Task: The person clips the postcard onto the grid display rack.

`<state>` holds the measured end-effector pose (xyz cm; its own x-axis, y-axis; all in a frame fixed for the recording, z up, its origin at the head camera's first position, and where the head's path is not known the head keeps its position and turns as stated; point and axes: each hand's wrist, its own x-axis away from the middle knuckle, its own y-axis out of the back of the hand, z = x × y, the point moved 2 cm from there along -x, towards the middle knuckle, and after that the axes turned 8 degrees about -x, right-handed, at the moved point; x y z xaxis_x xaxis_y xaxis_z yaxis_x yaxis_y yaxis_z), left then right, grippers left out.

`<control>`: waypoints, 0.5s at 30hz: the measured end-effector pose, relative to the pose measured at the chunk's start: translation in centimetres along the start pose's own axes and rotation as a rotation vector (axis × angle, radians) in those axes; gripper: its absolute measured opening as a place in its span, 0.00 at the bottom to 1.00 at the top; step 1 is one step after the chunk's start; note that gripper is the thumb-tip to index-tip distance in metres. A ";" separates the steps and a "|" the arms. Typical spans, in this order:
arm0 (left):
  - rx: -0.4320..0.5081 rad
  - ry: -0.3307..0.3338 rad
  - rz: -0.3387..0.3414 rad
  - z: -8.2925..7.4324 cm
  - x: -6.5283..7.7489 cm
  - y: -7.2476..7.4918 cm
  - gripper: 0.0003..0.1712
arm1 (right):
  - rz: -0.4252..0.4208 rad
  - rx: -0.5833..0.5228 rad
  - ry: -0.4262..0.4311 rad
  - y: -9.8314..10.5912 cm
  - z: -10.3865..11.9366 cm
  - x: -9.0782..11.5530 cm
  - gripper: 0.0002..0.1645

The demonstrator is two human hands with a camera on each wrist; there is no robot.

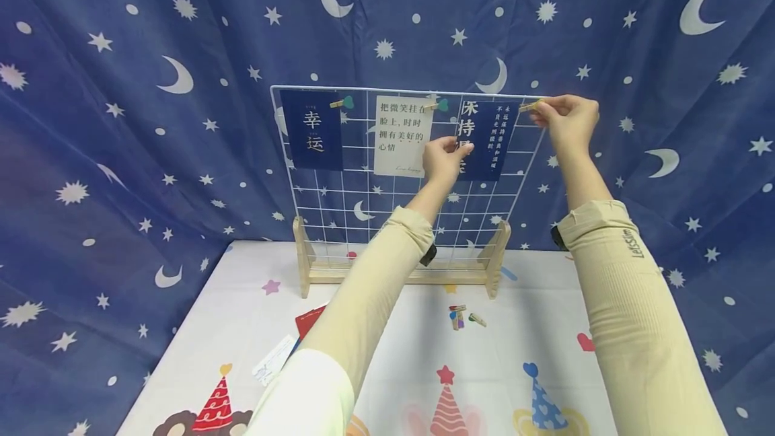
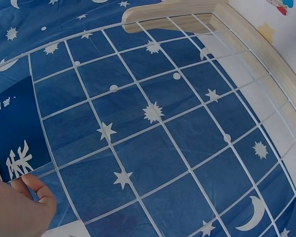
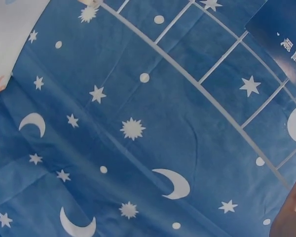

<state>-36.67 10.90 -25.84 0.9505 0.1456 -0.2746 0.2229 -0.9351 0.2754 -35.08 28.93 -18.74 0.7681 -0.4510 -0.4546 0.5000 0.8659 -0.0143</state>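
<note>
A dark blue card (image 1: 484,147) with white Chinese characters lies against the right part of a white wire grid (image 1: 357,200). My left hand (image 1: 445,161) pinches its left edge, covering some of the characters; in the left wrist view, fingertips of that hand (image 2: 22,210) are at the card's edge. At the grid's top right corner, my right hand (image 1: 572,120) pinches a small wooden clothespin (image 1: 529,107), its tip at the card's upper right corner. Only part of the right hand (image 3: 291,210) enters the right wrist view.
Clothespins with green hearts (image 1: 348,102) hold another blue card (image 1: 311,147) and a white card (image 1: 399,143) on the grid. Its wooden stand (image 1: 498,258) is on the table. Several clothespins (image 1: 458,318) and a red card (image 1: 310,321) lie in front. Behind hangs a starry curtain (image 1: 242,32).
</note>
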 end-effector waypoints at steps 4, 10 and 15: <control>0.007 0.005 -0.013 -0.3 0.1 -0.3 0.19 | 0.041 -0.054 -0.029 -0.1 -0.1 0.0 0.16; 0.040 -0.010 0.002 -0.4 0.1 -0.5 0.20 | 0.057 -0.109 -0.045 0.1 -0.3 0.0 0.12; 0.056 -0.002 0.019 -0.3 0.1 -0.6 0.21 | 0.051 -0.174 -0.048 0.3 -0.3 0.1 0.13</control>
<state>-36.66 11.51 -25.77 0.9540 0.1273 -0.2716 0.1925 -0.9543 0.2287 -35.04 29.20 -19.07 0.8106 -0.4120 -0.4161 0.3866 0.9103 -0.1482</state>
